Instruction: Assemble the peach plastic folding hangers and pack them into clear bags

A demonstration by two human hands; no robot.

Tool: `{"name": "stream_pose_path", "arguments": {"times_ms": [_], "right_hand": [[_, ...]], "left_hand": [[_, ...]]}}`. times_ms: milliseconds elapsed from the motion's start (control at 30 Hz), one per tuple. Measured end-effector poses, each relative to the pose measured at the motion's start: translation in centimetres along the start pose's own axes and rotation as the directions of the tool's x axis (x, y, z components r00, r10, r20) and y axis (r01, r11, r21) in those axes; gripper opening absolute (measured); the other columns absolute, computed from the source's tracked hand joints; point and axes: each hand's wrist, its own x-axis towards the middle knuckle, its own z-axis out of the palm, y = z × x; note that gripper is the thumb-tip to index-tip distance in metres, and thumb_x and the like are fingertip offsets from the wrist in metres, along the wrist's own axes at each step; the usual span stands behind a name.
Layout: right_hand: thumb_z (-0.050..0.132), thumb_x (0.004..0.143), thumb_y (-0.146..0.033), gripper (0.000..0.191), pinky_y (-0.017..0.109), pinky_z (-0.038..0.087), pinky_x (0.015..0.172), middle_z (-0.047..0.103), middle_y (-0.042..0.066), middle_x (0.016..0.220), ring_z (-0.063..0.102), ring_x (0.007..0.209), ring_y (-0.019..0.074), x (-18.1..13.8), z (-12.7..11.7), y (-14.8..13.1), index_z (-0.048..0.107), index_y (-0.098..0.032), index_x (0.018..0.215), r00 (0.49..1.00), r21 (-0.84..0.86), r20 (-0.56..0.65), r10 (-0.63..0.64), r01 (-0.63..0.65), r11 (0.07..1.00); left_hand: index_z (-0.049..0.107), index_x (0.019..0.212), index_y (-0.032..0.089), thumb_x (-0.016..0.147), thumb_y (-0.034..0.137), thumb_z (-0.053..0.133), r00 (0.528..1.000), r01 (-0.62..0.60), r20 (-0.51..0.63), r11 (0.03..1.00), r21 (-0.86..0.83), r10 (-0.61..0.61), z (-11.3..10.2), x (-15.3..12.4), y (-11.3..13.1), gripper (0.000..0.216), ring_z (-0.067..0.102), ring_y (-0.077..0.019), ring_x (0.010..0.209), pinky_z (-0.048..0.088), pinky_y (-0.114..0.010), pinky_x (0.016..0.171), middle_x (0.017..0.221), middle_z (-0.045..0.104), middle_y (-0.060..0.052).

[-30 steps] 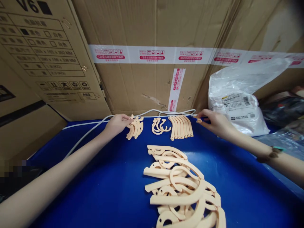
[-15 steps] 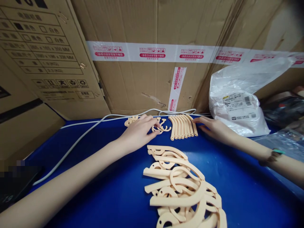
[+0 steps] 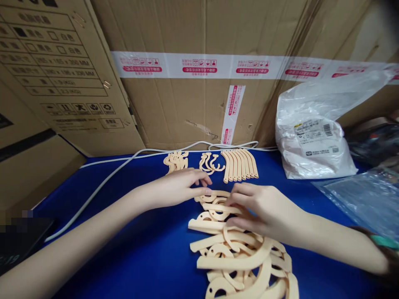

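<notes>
A pile of beige plastic hanger parts (image 3: pixel 230 262), curved arms mixed with rounded hook pieces, lies in front of me. Over its far right part is my right hand (image 3: pixel 264 209), thumb and fingers apart around a hanger arm (image 3: pixel 218 207); whether they press on it is hard to tell. My left hand (image 3: pixel 183 186) hovers at the pile's far left edge, fingers bent, thumb apart, nothing visible in it. Beyond the hands, several hanger arms form a neat row (image 3: pixel 239 165). Left of that row sit a few loose hooks (image 3: pixel 207 162) and a cluster of similar small pieces (image 3: pixel 176 160).
Cardboard boxes (image 3: pixel 174 110) wall off the back and left of the blue surface (image 3: pixel 149 245). A white cable (image 3: pixel 102 187) runs along the back and left. On the right stand a white plastic bag (image 3: pixel 314 141) and clear film (image 3: pixel 358 199). A dark device (image 3: pixel 25 241) lies left.
My right hand has left the arranged row and come nearer, onto the pile. My left hand has drawn back from the small hooks to the pile's far edge, uncovering the small cluster.
</notes>
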Motion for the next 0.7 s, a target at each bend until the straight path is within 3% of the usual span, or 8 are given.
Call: {"name": "stream_pose_path", "arguments": {"times_ms": [67, 167, 267, 400, 500, 567, 700], "right_hand": [[0.054, 0.094, -0.034, 0.019, 0.025, 0.043, 0.06, 0.066, 0.003, 0.083, 0.06, 0.067, 0.0139, 0.4, 0.2, -0.3, 0.064, -0.019, 0.089, 0.999, 0.098, 0.016, 0.038, -0.04, 0.994], [0.049, 0.096, -0.028, 0.014, 0.022, 0.04, 0.057, 0.064, 0.0, 0.075, 0.056, 0.063, 0.0114, 1.0, -0.2, 0.4, 0.06, -0.019, 0.092, 0.992, 0.249, -0.057, 0.108, -0.091, 0.964], [0.059, 0.091, -0.039, 0.021, 0.024, 0.039, 0.059, 0.064, 0.002, 0.082, 0.057, 0.067, 0.0136, 1.3, -0.6, 0.5, 0.06, -0.019, 0.097, 0.992, 0.157, -0.064, 0.109, -0.098, 0.983], [0.063, 0.088, -0.039, 0.021, 0.025, 0.038, 0.06, 0.062, 0.003, 0.087, 0.056, 0.067, 0.0133, 1.1, -0.2, 0.0, 0.065, -0.018, 0.086, 0.992, 0.099, 0.095, 0.08, -0.089, 0.991], [0.061, 0.09, -0.036, 0.02, 0.025, 0.038, 0.06, 0.061, 0.001, 0.077, 0.054, 0.065, 0.0122, 1.0, 0.1, 0.0, 0.065, -0.018, 0.081, 0.989, 0.229, 0.083, 0.126, -0.142, 0.963], [0.062, 0.089, -0.04, 0.023, 0.024, 0.036, 0.056, 0.06, -0.001, 0.07, 0.053, 0.061, 0.0115, 1.2, 0.0, 0.1, 0.064, -0.018, 0.08, 0.98, 0.371, 0.057, 0.19, -0.198, 0.908], [0.061, 0.089, -0.046, 0.029, 0.023, 0.038, 0.053, 0.062, 0.0, 0.073, 0.054, 0.064, 0.0117, 1.7, -0.9, 0.5, 0.061, -0.018, 0.083, 0.958, 0.594, -0.075, 0.277, -0.18, 0.784]], "left_hand": [[0.065, 0.108, 0.02, 0.092, 0.041, 0.055, 0.999, -0.015, -0.037, 1.0, 0.001, 0.015, 0.1, 0.0, 0.3, 0.028, 0.059, -0.0215, 0.103, 0.042, -0.032, 0.09, 0.111, 0.068, -0.004], [0.068, 0.102, 0.022, 0.089, 0.048, 0.059, 0.999, -0.005, -0.032, 0.998, -0.069, 0.002, 0.4, 0.0, 0.6, 0.031, 0.06, -0.0215, 0.1, 0.041, -0.031, 0.087, 0.105, 0.069, -0.002], [0.069, 0.098, 0.023, 0.08, 0.053, 0.068, 0.999, 0.03, -0.028, 0.997, -0.068, -0.032, 0.6, 0.0, 0.6, 0.036, 0.06, -0.0232, 0.098, 0.042, -0.032, 0.083, 0.102, 0.07, -0.002], [0.068, 0.098, 0.022, 0.081, 0.05, 0.067, 0.996, 0.039, -0.084, 0.997, -0.065, -0.044, 0.8, 0.1, 0.3, 0.033, 0.058, -0.0245, 0.101, 0.04, -0.035, 0.087, 0.102, 0.068, -0.003], [0.064, 0.103, 0.019, 0.082, 0.044, 0.064, 0.979, 0.043, -0.182, 0.959, -0.279, -0.097, 1.2, 0.4, 0.4, 0.033, 0.059, -0.0221, 0.098, 0.042, -0.034, 0.086, 0.108, 0.067, -0.006], [0.06, 0.11, 0.018, 0.08, 0.043, 0.066, 0.965, 0.031, -0.21, 0.869, -0.494, -0.154, 1.4, 0.6, 0.7, 0.04, 0.06, -0.0206, 0.098, 0.044, -0.031, 0.083, 0.112, 0.067, -0.007], [0.065, 0.104, 0.017, 0.08, 0.043, 0.066, 0.981, 0.064, -0.087, 0.704, -0.708, -0.176, 1.6, 0.7, 1.4, 0.036, 0.061, -0.0159, 0.08, 0.042, -0.025, 0.067, 0.093, 0.07, -0.004]]}}
